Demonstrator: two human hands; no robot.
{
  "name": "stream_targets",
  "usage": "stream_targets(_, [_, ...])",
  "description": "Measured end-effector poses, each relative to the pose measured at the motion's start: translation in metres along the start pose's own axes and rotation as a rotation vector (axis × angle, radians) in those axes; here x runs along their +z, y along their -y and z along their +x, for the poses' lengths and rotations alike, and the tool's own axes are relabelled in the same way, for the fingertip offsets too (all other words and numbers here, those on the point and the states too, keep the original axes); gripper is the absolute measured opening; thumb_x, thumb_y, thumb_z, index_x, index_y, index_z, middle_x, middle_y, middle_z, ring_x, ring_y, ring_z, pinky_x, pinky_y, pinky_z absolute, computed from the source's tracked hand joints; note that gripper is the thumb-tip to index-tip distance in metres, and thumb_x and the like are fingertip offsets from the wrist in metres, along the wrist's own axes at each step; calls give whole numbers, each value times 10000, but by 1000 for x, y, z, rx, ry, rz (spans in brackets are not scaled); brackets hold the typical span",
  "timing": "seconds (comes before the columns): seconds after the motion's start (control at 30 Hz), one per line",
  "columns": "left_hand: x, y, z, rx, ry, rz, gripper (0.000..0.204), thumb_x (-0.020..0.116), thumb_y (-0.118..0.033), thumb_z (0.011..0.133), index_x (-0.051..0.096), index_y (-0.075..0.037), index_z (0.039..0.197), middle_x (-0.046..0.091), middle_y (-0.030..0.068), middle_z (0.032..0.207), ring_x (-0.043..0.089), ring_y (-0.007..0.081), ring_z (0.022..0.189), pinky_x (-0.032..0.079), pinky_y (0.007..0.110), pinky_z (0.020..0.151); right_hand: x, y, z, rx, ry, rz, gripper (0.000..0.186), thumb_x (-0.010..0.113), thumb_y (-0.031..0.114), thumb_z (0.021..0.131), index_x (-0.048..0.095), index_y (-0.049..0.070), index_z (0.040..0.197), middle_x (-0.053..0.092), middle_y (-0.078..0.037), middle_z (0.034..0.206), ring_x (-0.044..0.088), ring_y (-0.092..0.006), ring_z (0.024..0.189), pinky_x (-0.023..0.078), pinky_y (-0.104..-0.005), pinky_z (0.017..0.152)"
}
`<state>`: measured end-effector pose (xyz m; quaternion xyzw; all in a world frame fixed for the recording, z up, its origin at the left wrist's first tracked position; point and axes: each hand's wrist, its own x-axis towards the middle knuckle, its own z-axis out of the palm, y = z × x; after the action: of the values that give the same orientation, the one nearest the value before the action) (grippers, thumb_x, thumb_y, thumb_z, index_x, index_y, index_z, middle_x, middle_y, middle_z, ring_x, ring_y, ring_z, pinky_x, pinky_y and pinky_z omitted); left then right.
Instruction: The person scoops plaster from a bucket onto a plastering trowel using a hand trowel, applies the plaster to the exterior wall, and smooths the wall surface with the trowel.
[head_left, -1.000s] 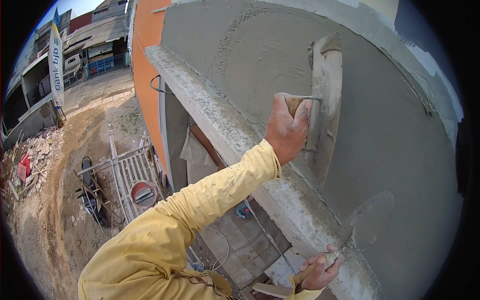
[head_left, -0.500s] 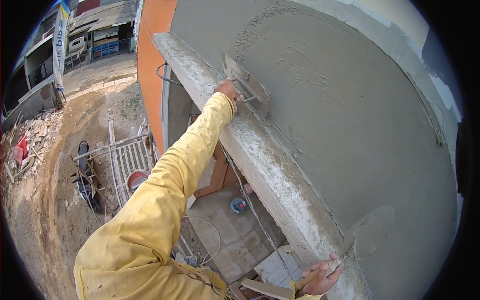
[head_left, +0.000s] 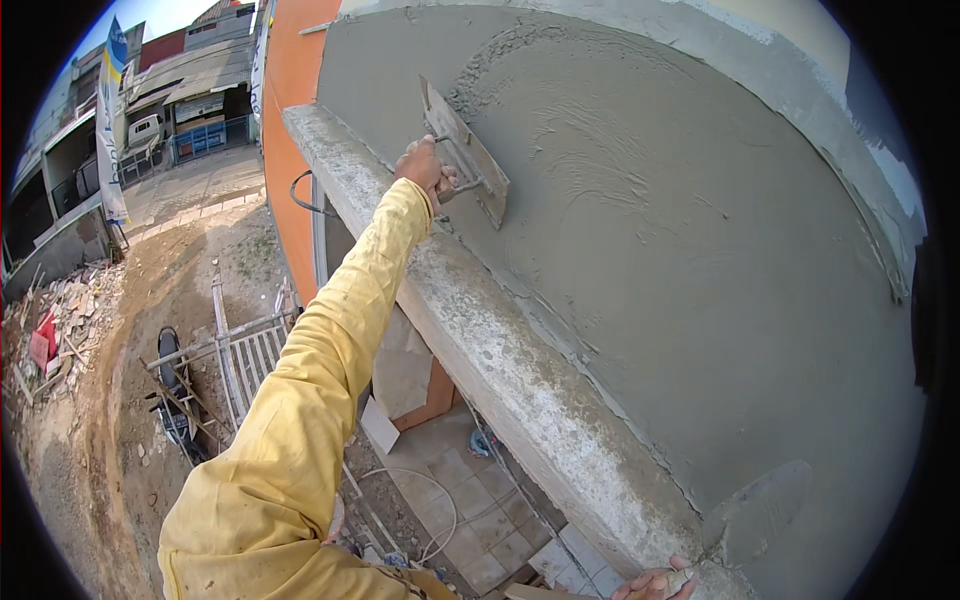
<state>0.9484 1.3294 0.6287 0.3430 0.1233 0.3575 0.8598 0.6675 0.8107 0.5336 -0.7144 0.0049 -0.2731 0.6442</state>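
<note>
My left hand [head_left: 427,170], at the end of a yellow sleeve, is closed around the handle of a rectangular plastering trowel [head_left: 465,150]. The trowel's flat metal blade lies tilted against wet grey plaster [head_left: 640,270] on the wall, just above a rough concrete ledge [head_left: 530,370]. At the lower edge my right hand [head_left: 655,584] is partly cut off. Its fingers are wrapped round the handle end of a pointed trowel, and a leaf-shaped, mortar-coated blade [head_left: 762,512] rests against the plaster beside it.
The ledge slopes across the view, with a drop on its left. Far below are a tiled floor [head_left: 470,500], a bamboo frame [head_left: 255,350], a parked motorbike [head_left: 172,385] and a rubble heap [head_left: 70,325]. A black cable [head_left: 305,192] loops out beside the orange wall [head_left: 290,60].
My left hand has slid the plastering trowel up and left, off the ledge's edge and higher on the wall. My right hand sits lower in view; the whole view has shifted slightly.
</note>
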Motion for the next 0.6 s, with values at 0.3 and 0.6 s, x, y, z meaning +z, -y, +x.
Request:
stream_targets(0.3, [117, -73, -55, 361, 353, 297, 327, 559, -318, 980, 446, -74, 1167, 465, 32, 756, 480, 117, 535, 442, 264, 442, 2, 4, 1, -18, 28, 38, 343, 660, 301, 851, 499, 17, 955, 559, -81, 628, 532, -178, 527, 449, -313, 497])
stream_targets(0.6, [154, -29, -174, 742, 641, 569, 429, 605, -374, 955, 464, 9, 1088, 544, 42, 774, 525, 107, 578, 461, 263, 482, -16, -8, 1, -2, 83, 13, 383, 629, 245, 868, 537, -30, 1118, 592, -78, 667, 532, -140, 521, 444, -268, 503])
